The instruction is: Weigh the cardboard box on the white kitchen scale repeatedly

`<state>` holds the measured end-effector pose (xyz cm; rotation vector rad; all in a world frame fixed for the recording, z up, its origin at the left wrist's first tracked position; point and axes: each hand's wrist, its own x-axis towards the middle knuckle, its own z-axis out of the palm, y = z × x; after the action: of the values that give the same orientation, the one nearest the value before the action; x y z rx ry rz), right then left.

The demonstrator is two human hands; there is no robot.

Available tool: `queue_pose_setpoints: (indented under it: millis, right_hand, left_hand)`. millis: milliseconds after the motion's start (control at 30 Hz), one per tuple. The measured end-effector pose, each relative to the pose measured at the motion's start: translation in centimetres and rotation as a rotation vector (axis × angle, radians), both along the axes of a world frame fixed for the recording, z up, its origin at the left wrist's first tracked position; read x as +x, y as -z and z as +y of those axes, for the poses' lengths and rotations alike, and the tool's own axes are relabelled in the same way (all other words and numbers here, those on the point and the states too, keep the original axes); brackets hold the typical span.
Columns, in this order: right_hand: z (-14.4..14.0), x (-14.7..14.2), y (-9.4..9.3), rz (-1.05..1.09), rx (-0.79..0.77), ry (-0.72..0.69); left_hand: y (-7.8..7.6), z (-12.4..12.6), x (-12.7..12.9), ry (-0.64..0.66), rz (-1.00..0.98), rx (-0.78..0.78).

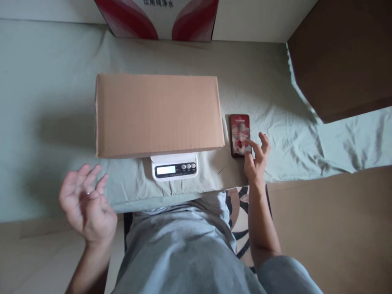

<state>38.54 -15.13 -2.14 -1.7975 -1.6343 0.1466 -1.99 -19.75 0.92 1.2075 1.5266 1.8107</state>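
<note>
A brown cardboard box (159,114) rests on a white digital scale (175,167), hiding most of it. The scale's lit display and its row of buttons show in front of the box, but the reading is too faint to make out. To the right lies a smartphone (240,134) with a reddish screen. My right hand (257,159) is over the phone, fingers apart, the index fingertip at the screen. Left of the box's near corner, my left hand (88,204) is raised palm up with loosely curled, parted fingers and nothing in it.
A pale green cloth (55,61) covers the table. Against the wall at the back stands a red and white carton (162,20) with printed characters. A large dark brown board or box side (346,61) takes up the back right corner. A patterned chair seat (240,212) shows below the table edge.
</note>
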Motion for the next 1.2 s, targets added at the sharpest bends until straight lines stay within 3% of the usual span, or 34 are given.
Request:
queue_pose_setpoints:
  millis: [233, 500, 733, 967, 1200]
  right_hand:
    - [-0.9, -0.2, -0.2, -0.033, 0.026, -0.009]
    - [0.9, -0.6, -0.2, -0.042, -0.109, -0.071]
    - [0.8, 0.4, 0.6, -0.019, -0.073, 0.046]
    - [0.8, -1.0, -0.3, -0.046, -0.083, -0.094]
    - [0.5, -1.1, -0.1, -0.017, -0.002, -0.051]
  left_hand:
    - [-0.1, 0.3, 0.2, 0.012, -0.005, -0.007]
    - [-0.2, 0.2, 0.2, -0.022, 0.023, -0.022]
    - [-0.2, 0.1, 0.2, -0.025, 0.012, -0.027]
    - [0.0, 0.4, 0.2, -0.007, 0.002, -0.010]
    - [-0.2, 0.1, 0.2, -0.022, 0.008, -0.039]
